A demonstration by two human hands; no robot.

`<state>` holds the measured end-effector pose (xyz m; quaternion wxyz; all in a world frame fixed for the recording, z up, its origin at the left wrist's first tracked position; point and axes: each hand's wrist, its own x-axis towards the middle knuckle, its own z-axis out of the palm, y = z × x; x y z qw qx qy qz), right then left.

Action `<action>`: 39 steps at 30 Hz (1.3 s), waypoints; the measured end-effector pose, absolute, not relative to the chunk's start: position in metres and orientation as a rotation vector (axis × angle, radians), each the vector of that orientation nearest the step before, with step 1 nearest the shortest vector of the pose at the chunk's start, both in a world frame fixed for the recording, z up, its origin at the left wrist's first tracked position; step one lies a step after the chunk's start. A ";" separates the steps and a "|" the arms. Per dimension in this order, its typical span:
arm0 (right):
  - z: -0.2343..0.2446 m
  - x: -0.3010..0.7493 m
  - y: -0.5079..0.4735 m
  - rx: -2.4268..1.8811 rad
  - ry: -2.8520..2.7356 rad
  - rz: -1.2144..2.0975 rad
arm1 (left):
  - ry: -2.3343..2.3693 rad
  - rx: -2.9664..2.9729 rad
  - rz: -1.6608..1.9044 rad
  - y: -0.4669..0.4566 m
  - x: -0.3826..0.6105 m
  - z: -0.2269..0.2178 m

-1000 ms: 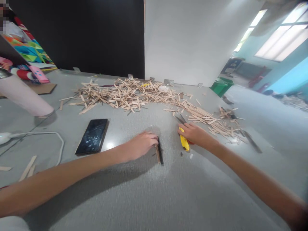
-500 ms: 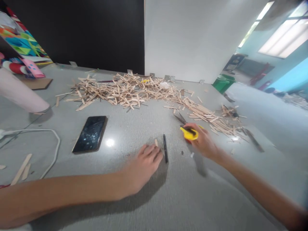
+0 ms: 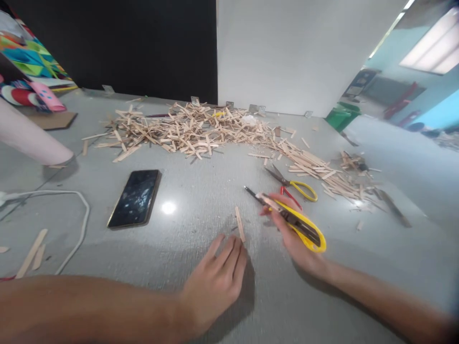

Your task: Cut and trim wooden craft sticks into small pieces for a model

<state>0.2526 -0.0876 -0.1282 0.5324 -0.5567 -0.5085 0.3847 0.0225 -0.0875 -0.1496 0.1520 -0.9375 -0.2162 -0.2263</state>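
My left hand (image 3: 218, 277) is low over the table, fingers bent and close together, its fingertips on the near end of a small flat wooden stick (image 3: 239, 222). My right hand (image 3: 292, 229) is closed around a yellow utility knife (image 3: 303, 227), whose front end points up and to the left. A slim black pen (image 3: 252, 193) sticks out beside the knife at the right fingertips; how it is gripped is partly hidden. Just beyond that hand, scissors (image 3: 285, 181) with one yellow and one red handle lie spread on the table.
A heap of wooden sticks (image 3: 179, 131) runs along the back and trails right. A phone (image 3: 135, 198) lies at left, near a white cable (image 3: 84, 215) and a pale cylinder (image 3: 32, 136). Dark and white panels stand behind. A green bin (image 3: 342, 116) is at far right.
The pen has left its spot beside the left hand and is now at my right fingertips. The right hand has come nearer with the knife, uncovering the scissors. More of the stick shows.
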 end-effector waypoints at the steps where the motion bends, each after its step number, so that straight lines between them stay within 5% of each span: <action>1: -0.129 0.255 -0.085 -1.321 -1.182 0.866 | -0.603 -2.705 -0.644 -0.086 0.023 -0.151; 20: -0.124 0.261 -0.087 -1.415 -1.231 1.377 | -0.673 -3.109 -0.450 -0.068 0.023 -0.157; 33: -0.117 0.247 -0.071 -1.498 -1.758 0.735 | -0.678 -3.191 -0.402 -0.055 0.026 -0.155; 39: -0.126 0.251 -0.071 -1.487 -1.773 0.724 | -0.606 -3.243 -0.340 -0.051 0.025 -0.151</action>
